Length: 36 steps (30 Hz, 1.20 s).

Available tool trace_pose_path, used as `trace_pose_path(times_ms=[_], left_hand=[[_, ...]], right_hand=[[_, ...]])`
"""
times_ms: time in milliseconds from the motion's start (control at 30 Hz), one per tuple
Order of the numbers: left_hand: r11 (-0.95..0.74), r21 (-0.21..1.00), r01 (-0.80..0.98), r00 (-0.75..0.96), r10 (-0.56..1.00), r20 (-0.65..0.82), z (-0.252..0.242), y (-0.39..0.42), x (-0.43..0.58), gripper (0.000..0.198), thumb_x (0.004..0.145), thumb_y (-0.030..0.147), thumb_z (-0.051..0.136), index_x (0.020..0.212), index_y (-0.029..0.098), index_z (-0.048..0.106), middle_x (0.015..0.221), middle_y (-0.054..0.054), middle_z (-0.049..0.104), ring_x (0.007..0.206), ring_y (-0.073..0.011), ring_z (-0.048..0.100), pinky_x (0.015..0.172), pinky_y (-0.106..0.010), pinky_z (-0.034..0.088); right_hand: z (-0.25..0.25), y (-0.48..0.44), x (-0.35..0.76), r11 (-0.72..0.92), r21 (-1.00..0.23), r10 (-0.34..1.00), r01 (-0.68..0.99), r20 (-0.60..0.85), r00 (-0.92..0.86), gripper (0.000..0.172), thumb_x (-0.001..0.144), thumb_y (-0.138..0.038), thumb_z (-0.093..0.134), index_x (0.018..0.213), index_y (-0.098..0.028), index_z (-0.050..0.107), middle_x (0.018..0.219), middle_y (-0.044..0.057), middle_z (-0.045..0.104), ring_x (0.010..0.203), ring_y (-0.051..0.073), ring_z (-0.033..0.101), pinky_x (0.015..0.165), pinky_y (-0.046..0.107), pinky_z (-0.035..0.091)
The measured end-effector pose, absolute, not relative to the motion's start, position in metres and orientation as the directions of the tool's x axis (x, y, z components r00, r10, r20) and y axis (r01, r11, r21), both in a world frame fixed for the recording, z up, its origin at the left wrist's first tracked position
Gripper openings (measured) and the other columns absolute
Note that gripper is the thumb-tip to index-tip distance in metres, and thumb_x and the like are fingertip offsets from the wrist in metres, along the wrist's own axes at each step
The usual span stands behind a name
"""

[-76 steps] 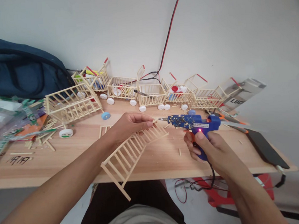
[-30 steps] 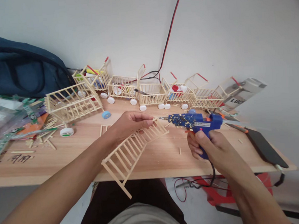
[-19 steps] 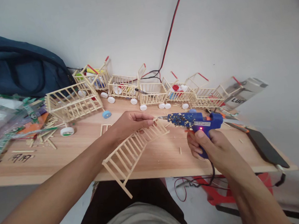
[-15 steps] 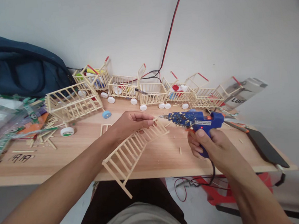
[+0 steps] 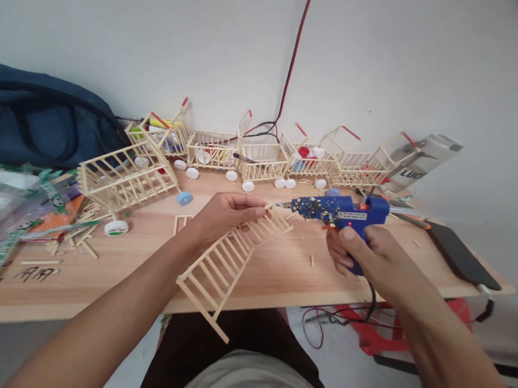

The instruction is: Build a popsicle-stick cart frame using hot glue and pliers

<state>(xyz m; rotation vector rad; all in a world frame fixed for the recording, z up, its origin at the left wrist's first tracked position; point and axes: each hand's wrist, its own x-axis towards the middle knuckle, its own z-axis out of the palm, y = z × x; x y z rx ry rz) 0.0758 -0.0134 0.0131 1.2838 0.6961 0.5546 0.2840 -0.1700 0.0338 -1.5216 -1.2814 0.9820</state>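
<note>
Gluing seems in hand: left hand [image 5: 225, 218] pinches the stick frame [image 5: 235, 281], right hand [image 5: 365, 250] grips the glue gun [image 5: 338, 207] near its far end; next likely needs steadiness.

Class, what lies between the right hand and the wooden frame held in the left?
In the head view, the blue glue gun, its nozzle pointing at the wooden frame.

1 L hand [image 5: 225, 216], 1 R hand [image 5: 373, 251], 1 glue gun [image 5: 318, 208], 1 held stick frame [image 5: 230, 253]. 6 mini carts [image 5: 264, 172] w/ 6 red hndls [image 5: 351, 133], 1 dk blue bag [image 5: 42, 118]. Loose sticks [image 5: 90, 250]: pile, can't ct.
</note>
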Motion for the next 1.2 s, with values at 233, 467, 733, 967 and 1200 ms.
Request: trace_pose_path(times_ms=[233,467,733,967,1200], left_hand=[[0.197,0.98,0.005,0.676,0.722,-0.149,0.0149,-0.0148,0.076,0.037,0.06,0.037,0.083,0.088,0.015,0.075,0.084,-0.005,0.073,0.066,-0.01,0.06,0.059,-0.021,0.044],[0.213,0.977,0.011,0.682,0.713,-0.163,0.0146,-0.0147,0.0757,0.032,0.062,0.035,0.082,0.087,0.016,0.075,0.084,-0.005,0.073,0.07,-0.0112,0.061,0.061,-0.021,0.044],[0.224,0.975,-0.007,0.687,0.71,-0.158,0.0138,-0.0134,0.0755,0.036,0.061,0.037,0.083,0.089,0.016,0.075,0.085,-0.004,0.073,0.067,-0.0087,0.059,0.059,-0.019,0.044],[0.216,0.976,0.02,0.684,0.709,-0.171,0.016,-0.0163,0.076,0.034,0.062,0.036,0.082,0.087,0.015,0.074,0.083,-0.005,0.073,0.068,-0.0103,0.06,0.059,-0.02,0.043],[0.235,0.972,0.005,0.7,0.694,-0.171,0.0097,-0.0119,0.0746,0.036,0.063,0.038,0.081,0.092,0.018,0.074,0.09,-0.005,0.074,0.069,-0.0099,0.061,0.061,-0.02,0.044]], right_hand=[[0.0376,-0.1687,0.2805,-0.07,-0.954,0.988,0.291,-0.025,0.155,0.046,0.088,-0.057,0.051,0.062,-0.02,0.041,0.055,-0.004,0.037,0.048,0.009,0.037,0.043,0.024,0.034],[0.0359,-0.1689,0.2846,-0.068,-0.957,0.985,0.282,-0.02,0.171,0.046,0.087,-0.057,0.052,0.062,-0.02,0.041,0.056,-0.004,0.037,0.048,0.009,0.037,0.043,0.024,0.033],[0.036,-0.1726,0.2841,-0.091,-0.944,0.985,0.318,-0.039,0.165,0.047,0.086,-0.059,0.052,0.062,-0.02,0.041,0.055,-0.003,0.037,0.048,0.009,0.037,0.044,0.025,0.033],[0.0394,-0.1673,0.2828,-0.069,-0.94,0.985,0.335,-0.011,0.172,0.047,0.086,-0.058,0.052,0.061,-0.02,0.042,0.055,-0.003,0.038,0.048,0.009,0.038,0.044,0.025,0.034],[0.0411,-0.1697,0.2852,-0.101,-0.933,0.981,0.345,-0.037,0.188,0.049,0.084,-0.061,0.054,0.06,-0.02,0.04,0.053,-0.003,0.037,0.046,0.009,0.037,0.042,0.025,0.033]])
